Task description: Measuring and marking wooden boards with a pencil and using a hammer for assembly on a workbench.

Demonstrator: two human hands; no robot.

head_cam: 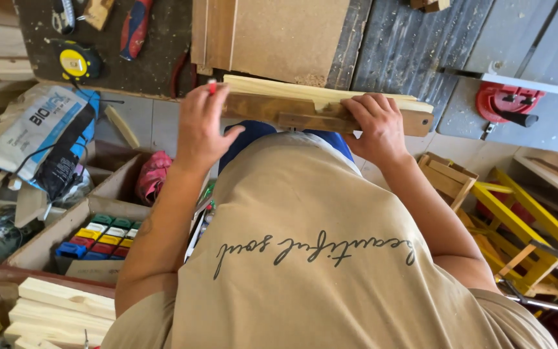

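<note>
Workshop counter (pixel 130 39), frame top | wood strips (pixel 321 106) gripped: left hand (pixel 200 129) closed on left end, pinching red pencil (pixel 212 86); right hand (pixel 377 126) clamped centre-right | step: stack squared | steady alignment needed

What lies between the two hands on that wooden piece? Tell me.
In the head view, only the brown wooden piece spans between the left hand and the right hand, pale planks stacked behind it.

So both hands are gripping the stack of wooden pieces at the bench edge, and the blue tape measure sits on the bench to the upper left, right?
Not quite. The tape measure is yellow and black, not blue, as the head view shows. The rest holds: the left hand and right hand both grip the stack of wooden pieces at the bench edge.
</note>
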